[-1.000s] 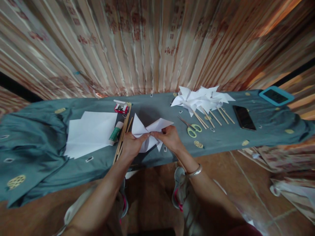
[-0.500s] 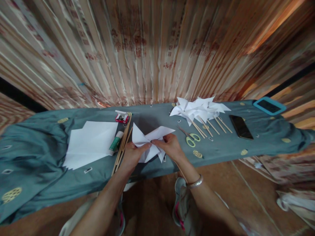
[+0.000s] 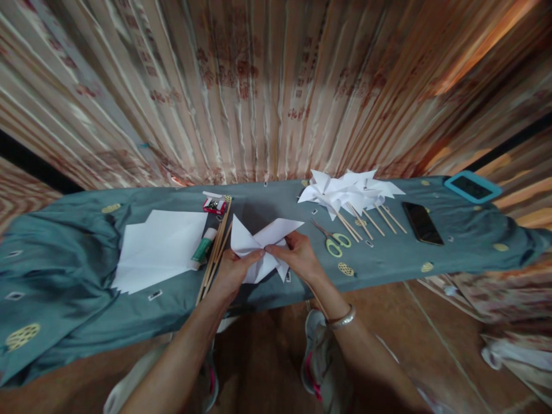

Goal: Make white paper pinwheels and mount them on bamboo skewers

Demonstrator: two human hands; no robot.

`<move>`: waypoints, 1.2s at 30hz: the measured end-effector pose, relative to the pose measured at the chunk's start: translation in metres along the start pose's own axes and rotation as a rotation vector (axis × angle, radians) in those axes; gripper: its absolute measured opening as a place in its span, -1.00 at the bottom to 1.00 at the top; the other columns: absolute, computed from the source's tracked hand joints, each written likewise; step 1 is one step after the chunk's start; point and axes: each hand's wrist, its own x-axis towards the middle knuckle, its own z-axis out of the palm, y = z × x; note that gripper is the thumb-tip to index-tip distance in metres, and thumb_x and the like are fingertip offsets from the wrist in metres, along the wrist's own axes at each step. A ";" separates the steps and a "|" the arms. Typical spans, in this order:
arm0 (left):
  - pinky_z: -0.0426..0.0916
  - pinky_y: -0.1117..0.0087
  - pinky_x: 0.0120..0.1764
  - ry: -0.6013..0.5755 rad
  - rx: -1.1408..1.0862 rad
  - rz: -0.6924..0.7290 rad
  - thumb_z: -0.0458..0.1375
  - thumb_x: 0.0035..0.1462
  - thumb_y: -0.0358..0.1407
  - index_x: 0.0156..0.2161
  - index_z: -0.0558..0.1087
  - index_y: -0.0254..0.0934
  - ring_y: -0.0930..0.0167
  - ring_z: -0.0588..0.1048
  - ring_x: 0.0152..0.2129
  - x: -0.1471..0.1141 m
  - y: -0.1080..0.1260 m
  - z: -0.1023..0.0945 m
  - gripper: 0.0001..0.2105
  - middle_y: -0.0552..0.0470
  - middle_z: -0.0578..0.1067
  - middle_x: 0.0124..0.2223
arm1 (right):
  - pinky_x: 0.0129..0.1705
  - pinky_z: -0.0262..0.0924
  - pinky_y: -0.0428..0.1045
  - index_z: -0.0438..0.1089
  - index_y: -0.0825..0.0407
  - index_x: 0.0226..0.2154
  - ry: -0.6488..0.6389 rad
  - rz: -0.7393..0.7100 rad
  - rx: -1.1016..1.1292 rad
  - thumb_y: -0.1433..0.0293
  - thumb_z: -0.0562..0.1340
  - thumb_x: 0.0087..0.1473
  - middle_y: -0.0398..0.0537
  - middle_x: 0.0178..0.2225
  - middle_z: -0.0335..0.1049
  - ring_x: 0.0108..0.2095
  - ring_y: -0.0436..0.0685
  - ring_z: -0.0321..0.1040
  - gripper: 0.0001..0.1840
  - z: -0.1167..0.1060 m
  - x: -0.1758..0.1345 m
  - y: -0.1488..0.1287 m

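Note:
A white paper pinwheel (image 3: 276, 233) is held between my two hands over the middle of the table, its points folded in to the centre. My left hand (image 3: 235, 270) grips its left side, thumb pressed near the centre. From the right, my right hand (image 3: 299, 256) pinches the paper, its thumb and fingertips also close to the centre. Part of a thin stick shows along my right wrist. Just left of the pinwheel lie several wooden sticks (image 3: 214, 259), a green and white glue stick (image 3: 204, 248) and a small red box (image 3: 214, 204) of metal pins.
A stack of white paper (image 3: 159, 247) lies on the left of the cloth-covered table (image 3: 267, 299). To the right are green-handled scissors (image 3: 334, 241), several finished pinwheels (image 3: 349, 190) on sticks, a black phone (image 3: 422, 223) and a blue-framed tablet (image 3: 473, 186). A curtain (image 3: 267, 92) hangs behind.
The pinwheel has tilted very slightly between my hands, its right point dipping a little to the left. Both hands keep their hold, and the things on the table have stayed put.

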 end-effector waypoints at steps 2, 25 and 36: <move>0.48 0.27 -0.21 -0.002 -0.004 -0.002 0.42 -0.34 -0.30 -0.35 0.56 -0.33 0.25 0.59 -0.39 -0.001 0.001 -0.001 -0.67 -0.04 0.64 -0.37 | -0.31 0.36 0.00 0.46 0.06 -0.36 -0.001 -0.002 -0.009 0.28 0.42 -0.28 -0.06 -0.37 0.57 -0.37 0.14 0.47 -0.66 0.000 0.000 0.001; 0.44 0.20 -0.15 -0.001 -0.137 -0.011 0.48 -0.45 -0.29 -0.29 0.56 -0.37 0.21 0.60 -0.35 -0.005 0.010 0.004 -0.53 -0.06 0.64 -0.35 | -0.22 0.33 0.00 0.51 0.03 -0.30 -0.128 0.127 0.269 0.22 0.51 -0.33 -0.13 -0.35 0.55 -0.36 0.07 0.43 -0.54 -0.003 -0.002 -0.007; 0.46 0.31 -0.30 0.020 -0.096 -0.041 0.42 -0.42 -0.33 -0.39 0.57 -0.33 0.29 0.57 -0.45 -0.003 0.000 0.003 -0.67 -0.01 0.63 -0.40 | -0.36 0.28 -0.07 0.51 0.04 -0.37 -0.095 0.068 0.149 0.30 0.49 -0.35 -0.20 -0.45 0.53 -0.47 0.02 0.38 -0.62 -0.005 -0.003 -0.003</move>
